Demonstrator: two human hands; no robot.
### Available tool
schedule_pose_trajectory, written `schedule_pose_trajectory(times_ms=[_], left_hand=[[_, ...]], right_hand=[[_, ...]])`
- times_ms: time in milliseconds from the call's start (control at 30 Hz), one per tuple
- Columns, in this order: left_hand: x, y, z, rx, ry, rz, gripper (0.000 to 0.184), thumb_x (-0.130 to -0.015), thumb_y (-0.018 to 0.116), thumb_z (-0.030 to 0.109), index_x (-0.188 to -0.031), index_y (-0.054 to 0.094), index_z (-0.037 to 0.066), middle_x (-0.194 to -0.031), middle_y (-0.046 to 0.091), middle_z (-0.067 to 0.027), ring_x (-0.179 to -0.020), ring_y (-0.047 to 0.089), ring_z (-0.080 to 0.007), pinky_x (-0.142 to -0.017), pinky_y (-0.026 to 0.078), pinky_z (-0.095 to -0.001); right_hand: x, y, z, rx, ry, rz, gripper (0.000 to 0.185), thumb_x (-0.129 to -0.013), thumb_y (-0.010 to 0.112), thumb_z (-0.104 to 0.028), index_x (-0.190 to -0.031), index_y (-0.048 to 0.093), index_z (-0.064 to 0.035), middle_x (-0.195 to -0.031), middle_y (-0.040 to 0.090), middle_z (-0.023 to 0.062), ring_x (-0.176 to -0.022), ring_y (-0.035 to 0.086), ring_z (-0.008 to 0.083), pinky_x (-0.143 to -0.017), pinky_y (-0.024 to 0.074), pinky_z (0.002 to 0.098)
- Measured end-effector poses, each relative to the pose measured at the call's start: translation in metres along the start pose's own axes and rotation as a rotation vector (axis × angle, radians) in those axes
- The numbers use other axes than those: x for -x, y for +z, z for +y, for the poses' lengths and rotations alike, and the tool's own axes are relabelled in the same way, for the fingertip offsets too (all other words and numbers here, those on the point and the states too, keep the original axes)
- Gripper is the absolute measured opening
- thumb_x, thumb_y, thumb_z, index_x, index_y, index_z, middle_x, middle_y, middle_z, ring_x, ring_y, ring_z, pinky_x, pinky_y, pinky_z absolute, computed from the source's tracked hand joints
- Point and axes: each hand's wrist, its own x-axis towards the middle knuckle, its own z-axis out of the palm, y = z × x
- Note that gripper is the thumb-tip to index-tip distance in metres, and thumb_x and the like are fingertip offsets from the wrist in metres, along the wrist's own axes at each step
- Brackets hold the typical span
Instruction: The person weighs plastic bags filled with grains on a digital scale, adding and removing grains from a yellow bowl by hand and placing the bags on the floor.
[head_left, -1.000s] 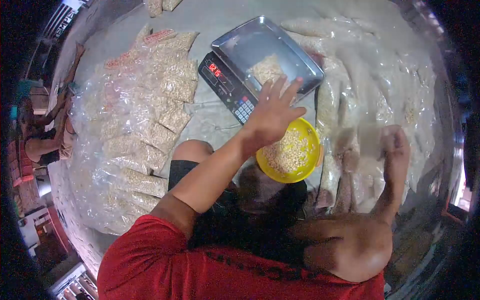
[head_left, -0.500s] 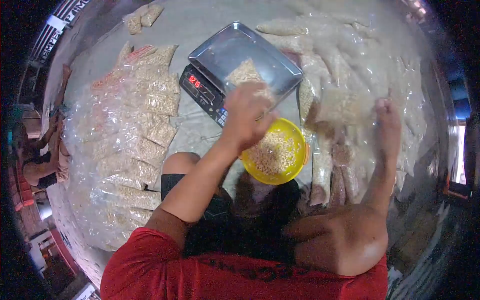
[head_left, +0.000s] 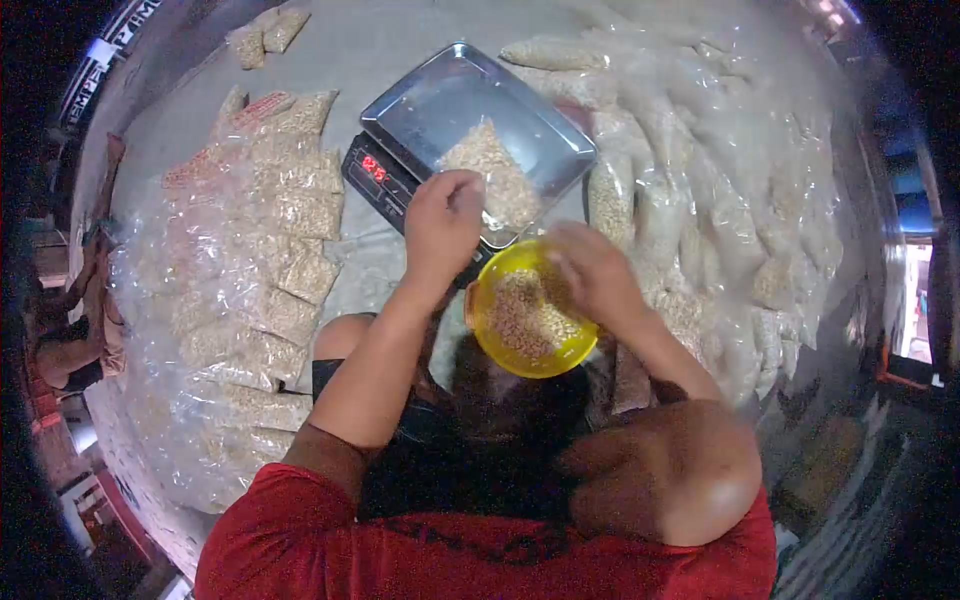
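A clear plastic bag of pale beans (head_left: 490, 170) lies on the metal pan (head_left: 440, 95) of a digital scale (head_left: 375, 180), whose red digits are lit. Against the left edge of that bag is my left hand (head_left: 440, 228), closed, its curled fingers pinching what looks like the clear plastic. A yellow bowl (head_left: 527, 368) with loose beans (head_left: 515, 310) stands in front of the scale, close to my body. Over its right rim my right hand (head_left: 600, 280) reaches in with bent fingers. Motion blurs those fingers, and whether they hold beans cannot be made out.
Rows of filled clear bags (head_left: 290, 215) cover the floor at left, some with red print. More long filled bags (head_left: 680, 200) lie at right. Small bags (head_left: 265, 38) sit at the far left. Another person's bent leg (head_left: 75, 350) shows at the left edge.
My right hand has come from the bags at right to the bowl. My left hand has drawn back from over the bag and bowl to the bag's left edge. The camera view has shifted slightly.
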Motion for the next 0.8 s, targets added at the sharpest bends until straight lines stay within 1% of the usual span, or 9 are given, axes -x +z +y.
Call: schedule_pose_trajectory(times_ms=[33, 100, 133, 233, 467, 600, 667, 733, 800], left_hand=[[0.002, 0.002, -0.002, 0.003, -0.002, 0.001, 0.012, -0.090, 0.069, 0.014, -0.097, 0.074, 0.005, -0.093, 0.072, -0.0154, -0.086, 0.068, -0.0345, -0.079, 0.054, -0.0425], [0.001, 0.000, -0.007, -0.076, 0.197, -0.114, 0.015, -0.090, 0.068, 0.014, -0.099, 0.074, 0.005, -0.098, 0.073, -0.0161, -0.090, 0.068, -0.0363, -0.081, 0.053, -0.0443], [-0.002, -0.003, -0.005, -0.135, 0.257, -0.192, 0.018, -0.090, 0.066, 0.015, -0.103, 0.075, 0.006, -0.102, 0.074, -0.0161, -0.093, 0.069, -0.0373, -0.084, 0.052, -0.0459], [-0.002, -0.002, -0.013, -0.152, 0.352, -0.237, 0.020, -0.092, 0.065, 0.017, -0.105, 0.075, 0.007, -0.102, 0.074, -0.0154, -0.095, 0.069, -0.0362, -0.086, 0.050, -0.0459], [-0.002, 0.011, -0.032, 0.000, 0.283, -0.266, 0.018, -0.093, 0.063, 0.012, -0.103, 0.074, 0.003, -0.102, 0.074, -0.0169, -0.095, 0.070, -0.0372, -0.086, 0.054, -0.0459], [-0.003, 0.012, -0.036, 0.019, 0.225, -0.296, 0.020, -0.095, 0.063, 0.013, -0.108, 0.074, 0.002, -0.105, 0.075, -0.0182, -0.099, 0.072, -0.0373, -0.091, 0.056, -0.0429], [-0.003, 0.011, -0.037, -0.054, 0.255, -0.319, 0.021, -0.096, 0.062, 0.014, -0.107, 0.074, 0.001, -0.106, 0.075, -0.0192, -0.100, 0.072, -0.0378, -0.091, 0.057, -0.0437], [-0.004, 0.010, -0.039, -0.061, 0.286, -0.319, 0.022, -0.096, 0.061, 0.014, -0.107, 0.074, 0.001, -0.106, 0.075, -0.0195, -0.100, 0.072, -0.0379, -0.091, 0.057, -0.0440], [-0.004, 0.009, -0.040, -0.066, 0.325, -0.326, 0.022, -0.096, 0.060, 0.014, -0.107, 0.074, 0.001, -0.106, 0.075, -0.0199, -0.100, 0.072, -0.0381, -0.091, 0.057, -0.0443]], right_hand=[[-0.007, 0.007, -0.005, 0.003, 0.001, -0.003, 0.033, -0.092, 0.069, -0.017, -0.122, 0.067, -0.0031, -0.128, 0.066, 0.0192, -0.116, 0.065, 0.0388, -0.098, 0.0554, 0.0463], [-0.022, 0.015, -0.009, 0.090, 0.026, -0.136, 0.044, -0.095, 0.070, -0.021, -0.135, 0.060, -0.0042, -0.135, 0.062, 0.0209, -0.120, 0.062, 0.0400, -0.101, 0.0529, 0.0444], [-0.026, 0.020, -0.009, 0.146, 0.006, -0.121, 0.046, -0.096, 0.068, -0.024, -0.137, 0.057, -0.0047, -0.134, 0.062, 0.0219, -0.119, 0.062, 0.0413, -0.099, 0.0527, 0.0461], [-0.038, 0.029, -0.009, 0.188, 0.076, -0.176, 0.044, -0.098, 0.066, -0.025, -0.135, 0.059, -0.0029, -0.134, 0.061, 0.0229, -0.117, 0.062, 0.0418, -0.098, 0.0522, 0.0474], [-0.058, 0.030, -0.002, 0.123, 0.025, -0.278, 0.033, -0.099, 0.062, -0.024, -0.122, 0.063, -0.0001, -0.126, 0.063, 0.0234, -0.112, 0.063, 0.0426, -0.096, 0.0541, 0.0494], [-0.066, 0.024, -0.004, 0.043, 0.025, -0.290, 0.025, -0.094, 0.065, -0.016, -0.115, 0.064, -0.0027, -0.110, 0.063, 0.0220, -0.102, 0.063, 0.0439, -0.088, 0.0516, 0.0501], [-0.069, 0.026, -0.004, 0.064, -0.013, -0.316, 0.022, -0.092, 0.065, -0.014, -0.112, 0.064, -0.0027, -0.106, 0.063, 0.0210, -0.100, 0.063, 0.0439, -0.085, 0.0514, 0.0506], [-0.068, 0.030, -0.001, 0.124, -0.015, -0.368, 0.029, -0.087, 0.063, -0.010, -0.115, 0.065, -0.0042, -0.099, 0.062, 0.0188, -0.096, 0.067, 0.0405, -0.086, 0.0560, 0.0489], [-0.066, 0.037, 0.000, 0.123, 0.006, -0.368, 0.027, -0.087, 0.064, -0.010, -0.113, 0.065, -0.0043, -0.100, 0.063, 0.0187, -0.097, 0.067, 0.0401, -0.086, 0.0559, 0.0492]])
